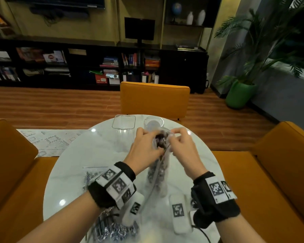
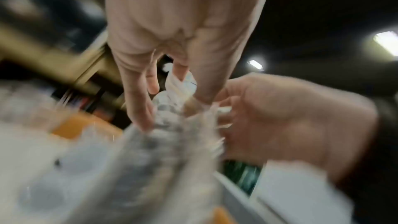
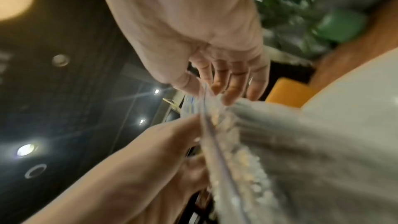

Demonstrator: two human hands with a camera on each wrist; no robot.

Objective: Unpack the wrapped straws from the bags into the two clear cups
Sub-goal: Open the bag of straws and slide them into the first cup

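Note:
Over the middle of the round white table (image 1: 74, 155) a clear bag of wrapped straws (image 1: 159, 171) stands upright, held at its mouth by both hands. My left hand (image 1: 147, 142) grips the left side of the opening and my right hand (image 1: 175, 137) pinches the right side. Dark straw ends show in the mouth between them. The blurred left wrist view has the left hand's fingers (image 2: 150, 83) curled on the bag (image 2: 168, 142). In the right wrist view my right hand (image 3: 217, 84) pinches the bag's edge (image 3: 258, 142). Behind the hands stand a square clear cup (image 1: 123, 122) and a round clear cup (image 1: 154, 122).
Two more bags of wrapped straws lie on the table, one at the left (image 1: 91, 176) and one near the front edge (image 1: 112, 227). Orange chairs stand at the far side (image 1: 154, 99), left (image 1: 7, 155) and right (image 1: 279, 155). White marker tags (image 1: 180, 213) hang from my wrists.

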